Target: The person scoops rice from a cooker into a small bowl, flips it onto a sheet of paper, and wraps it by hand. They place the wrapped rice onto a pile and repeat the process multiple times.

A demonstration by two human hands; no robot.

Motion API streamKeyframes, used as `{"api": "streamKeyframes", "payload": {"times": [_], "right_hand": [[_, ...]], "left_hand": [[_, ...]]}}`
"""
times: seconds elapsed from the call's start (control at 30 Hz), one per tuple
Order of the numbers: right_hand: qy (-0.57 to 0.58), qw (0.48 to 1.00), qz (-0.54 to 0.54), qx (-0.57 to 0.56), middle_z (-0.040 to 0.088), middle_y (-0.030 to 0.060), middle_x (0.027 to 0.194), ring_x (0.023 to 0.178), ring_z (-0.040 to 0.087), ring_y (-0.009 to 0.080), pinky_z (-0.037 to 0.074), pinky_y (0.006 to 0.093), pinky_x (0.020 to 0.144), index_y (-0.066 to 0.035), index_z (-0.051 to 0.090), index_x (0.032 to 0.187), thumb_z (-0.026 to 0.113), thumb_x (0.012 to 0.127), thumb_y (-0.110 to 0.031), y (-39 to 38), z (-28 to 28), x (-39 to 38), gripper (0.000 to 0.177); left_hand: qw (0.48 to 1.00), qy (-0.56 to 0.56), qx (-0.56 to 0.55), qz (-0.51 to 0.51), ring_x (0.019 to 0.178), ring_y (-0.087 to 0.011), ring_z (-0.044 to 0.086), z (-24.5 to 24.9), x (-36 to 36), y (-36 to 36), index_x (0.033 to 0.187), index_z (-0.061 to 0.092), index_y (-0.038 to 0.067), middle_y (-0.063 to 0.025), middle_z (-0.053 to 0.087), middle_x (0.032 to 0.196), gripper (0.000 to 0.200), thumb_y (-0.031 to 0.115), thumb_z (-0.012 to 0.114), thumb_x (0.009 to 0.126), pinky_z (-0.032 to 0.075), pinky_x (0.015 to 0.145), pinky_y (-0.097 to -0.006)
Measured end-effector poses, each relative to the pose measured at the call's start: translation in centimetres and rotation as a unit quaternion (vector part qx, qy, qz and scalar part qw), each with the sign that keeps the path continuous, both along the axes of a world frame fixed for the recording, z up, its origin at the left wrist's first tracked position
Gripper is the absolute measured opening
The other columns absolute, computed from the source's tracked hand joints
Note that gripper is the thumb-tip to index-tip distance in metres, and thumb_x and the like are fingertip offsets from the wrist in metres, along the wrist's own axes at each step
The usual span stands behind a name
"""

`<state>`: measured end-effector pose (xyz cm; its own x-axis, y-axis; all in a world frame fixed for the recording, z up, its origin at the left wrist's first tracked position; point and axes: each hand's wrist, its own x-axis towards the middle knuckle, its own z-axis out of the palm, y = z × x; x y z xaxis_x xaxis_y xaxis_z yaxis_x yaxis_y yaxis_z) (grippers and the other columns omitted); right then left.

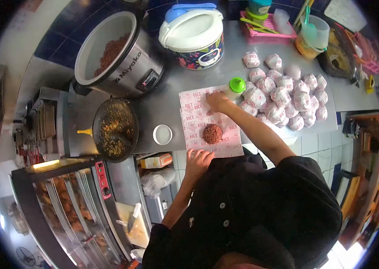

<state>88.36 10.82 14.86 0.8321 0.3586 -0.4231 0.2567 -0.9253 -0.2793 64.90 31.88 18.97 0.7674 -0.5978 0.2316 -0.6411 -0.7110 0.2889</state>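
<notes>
A round portion of dark reddish-brown rice (212, 134) sits on printed wrapping paper (191, 123), toward the edge nearest me. My left hand (199, 162) rests at that near edge, its fingers slightly apart over the paper's lower left. Farther up the sheet, my right hand (217, 101) has its fingers curled and pressed together on the paper; the fingertips are partly hidden. Just right of this hand stands a bottle with a green cap (237, 84). Left of the paper is a small white bowl (162, 134).
Several wrapped rice parcels (281, 96) crowd the counter's right side. A large Miyako cooker (131, 67) holds more dark rice. Beside it stands a white-lidded container (194, 33). A dark pan (115, 130) with yellowish crumbly food is at left, above a glass-fronted food warmer (71, 210).
</notes>
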Motion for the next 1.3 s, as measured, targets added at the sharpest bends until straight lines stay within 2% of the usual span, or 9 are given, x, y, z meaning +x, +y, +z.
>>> {"api": "streamKeyframes", "payload": {"times": [0.17, 0.27, 0.4, 0.57, 0.67, 0.87, 0.97, 1.17, 1.3], "right_hand": [[-0.053, 0.996, 0.051, 0.047, 0.071, 0.0138, 0.112, 0.100, 0.071, 0.0358, 0.055, 0.0529, 0.086, -0.010, 0.066, 0.115, 0.075, 0.086, -0.033, 0.0, 0.6, -1.3, 0.038], [-0.119, 0.987, 0.099, 0.052, 0.072, 0.0097, 0.106, 0.093, 0.073, 0.0315, 0.058, 0.0474, 0.076, -0.017, 0.068, 0.115, 0.068, 0.091, -0.028, -0.5, 6.7, -4.5, 0.027], [-0.191, 0.966, 0.165, 0.047, 0.067, 0.0054, 0.106, 0.087, 0.073, 0.0252, 0.058, 0.0421, 0.070, -0.017, 0.069, 0.107, 0.063, 0.089, -0.018, -1.4, 9.1, -8.9, 0.019], [-0.272, 0.933, 0.215, 0.095, 0.064, 0.0022, 0.097, 0.097, 0.066, 0.0197, 0.056, 0.0361, 0.075, -0.016, 0.070, 0.096, 0.063, 0.085, -0.022, -2.4, 7.2, -14.0, 0.014], [-0.261, 0.937, 0.207, 0.102, 0.065, 0.0010, 0.097, 0.093, 0.066, 0.0187, 0.055, 0.0360, 0.081, -0.016, 0.071, 0.097, 0.063, 0.086, -0.026, -2.4, 6.3, -16.4, 0.017], [-0.245, 0.955, 0.109, 0.125, 0.068, 0.0027, 0.087, 0.082, 0.071, 0.0212, 0.052, 0.0388, 0.085, -0.015, 0.070, 0.111, 0.061, 0.094, -0.037, -3.1, 5.7, -18.4, 0.029], [-0.235, 0.957, 0.074, 0.153, 0.070, 0.0041, 0.086, 0.081, 0.071, 0.0242, 0.050, 0.0399, 0.089, -0.014, 0.070, 0.111, 0.061, 0.097, -0.041, -3.3, 7.6, -18.8, 0.032], [-0.116, 0.985, -0.027, 0.122, 0.072, 0.0118, 0.085, 0.082, 0.072, 0.0322, 0.052, 0.0460, 0.084, -0.012, 0.071, 0.104, 0.063, 0.095, -0.044, -2.5, 3.1, -17.9, 0.034], [0.014, 0.958, -0.173, 0.230, 0.072, 0.0169, 0.088, 0.086, 0.070, 0.0386, 0.054, 0.0504, 0.078, -0.007, 0.069, 0.097, 0.067, 0.093, -0.038, -3.0, 2.8, -17.0, 0.031]], "left_hand": [[1.000, 0.020, 0.002, 0.004, 0.108, -0.0207, 0.062, 1.5, 0.7, 0.0, 0.106, 0.074, 0.016, -0.0004, 0.066, 0.106, 0.019, 0.023, 0.067, 0.089, 0.039, 0.102, -0.0515], [1.000, 0.015, 0.015, 0.007, 0.114, -0.0246, 0.060, 1.6, 1.0, 0.2, 0.106, 0.074, 0.017, -0.0048, 0.064, 0.117, 0.021, 0.024, 0.070, 0.087, 0.039, 0.103, -0.0521], [0.999, -0.028, 0.010, 0.020, 0.122, -0.0309, 0.056, 1.5, 1.6, -0.2, 0.101, 0.073, 0.019, -0.0102, 0.059, 0.132, 0.016, 0.025, 0.074, 0.086, 0.038, 0.106, -0.0570], [0.998, -0.062, 0.007, 0.013, 0.137, -0.0390, 0.046, 3.3, 3.2, -1.0, 0.096, 0.073, 0.022, -0.0158, 0.051, 0.147, 0.012, 0.025, 0.077, 0.085, 0.028, 0.116, -0.0659], [0.998, 0.034, 0.028, -0.045, 0.140, -0.0392, 0.044, 4.2, 4.7, -1.2, 0.098, 0.074, 0.014, -0.0175, 0.051, 0.149, 0.014, 0.025, 0.071, 0.090, 0.025, 0.118, -0.0681], [0.988, 0.047, 0.018, -0.148, 0.123, -0.0288, 0.062, 3.3, 7.6, -0.7, 0.096, 0.075, 0.007, -0.0159, 0.069, 0.124, 0.013, 0.018, 0.069, 0.090, 0.038, 0.115, -0.0530], [0.986, 0.060, -0.048, -0.149, 0.110, -0.0272, 0.069, 2.9, 8.7, -0.5, 0.102, 0.074, 0.007, -0.0115, 0.073, 0.111, 0.013, 0.012, 0.068, 0.092, 0.049, 0.103, -0.0458], [0.967, 0.219, -0.115, -0.060, 0.091, -0.0235, 0.072, 1.7, 10.7, 0.1, 0.105, 0.073, 0.006, -0.0093, 0.074, 0.102, 0.019, 0.011, 0.076, 0.087, 0.058, 0.082, -0.0380], [0.861, 0.411, -0.284, 0.094, 0.092, -0.0177, 0.071, -1.0, 11.1, 0.6, 0.103, 0.070, 0.003, -0.0077, 0.073, 0.098, 0.015, 0.004, 0.075, 0.088, 0.057, 0.082, -0.0323]]}}
